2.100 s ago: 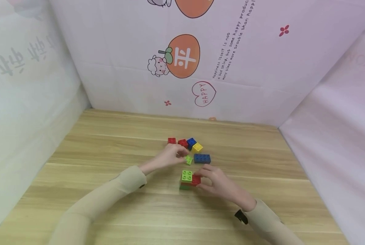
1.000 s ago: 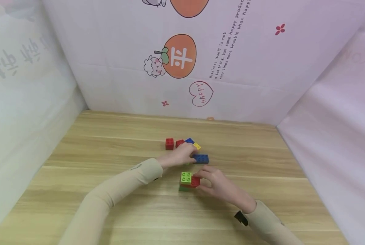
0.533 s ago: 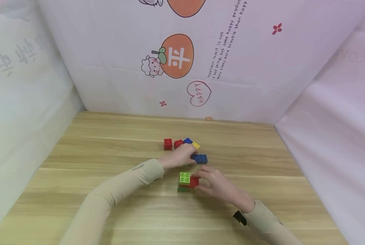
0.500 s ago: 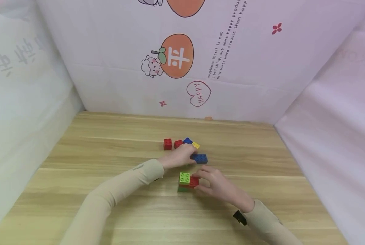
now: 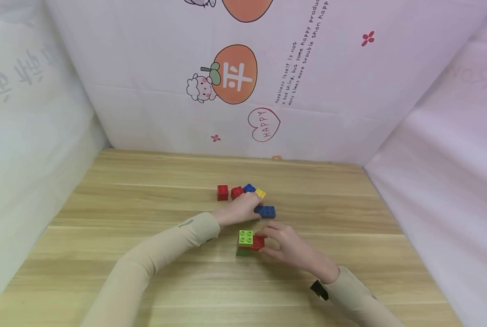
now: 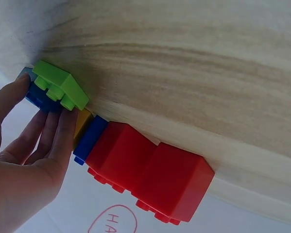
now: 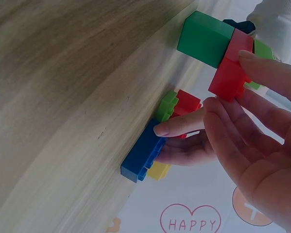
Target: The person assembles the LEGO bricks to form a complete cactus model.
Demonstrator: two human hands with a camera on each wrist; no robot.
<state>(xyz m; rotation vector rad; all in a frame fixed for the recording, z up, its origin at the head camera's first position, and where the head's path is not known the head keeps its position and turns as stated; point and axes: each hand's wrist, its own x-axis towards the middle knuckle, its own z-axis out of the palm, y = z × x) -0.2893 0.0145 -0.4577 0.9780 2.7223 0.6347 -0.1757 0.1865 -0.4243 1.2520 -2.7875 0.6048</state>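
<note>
My left hand reaches over to the long blue brick and pinches its left end between thumb and fingers. In the left wrist view a loose lime green brick stands beside that blue brick; the hand hides it in the head view. Nearer to me is a small stack: a dark green brick at the bottom, a red brick across it, and a lime green brick on top. My right hand holds the red brick's overhanging right end, thumb on one side and fingers on the other.
Behind the left hand sit two red bricks, a small blue brick and a yellow brick, close together. All stand on a wood-grain table. White printed cloth walls the back and both sides.
From beside the loose lime green brick, my left hand has moved right onto the long blue brick, then stayed there. The right hand keeps its hold; the head view has shifted slightly.
</note>
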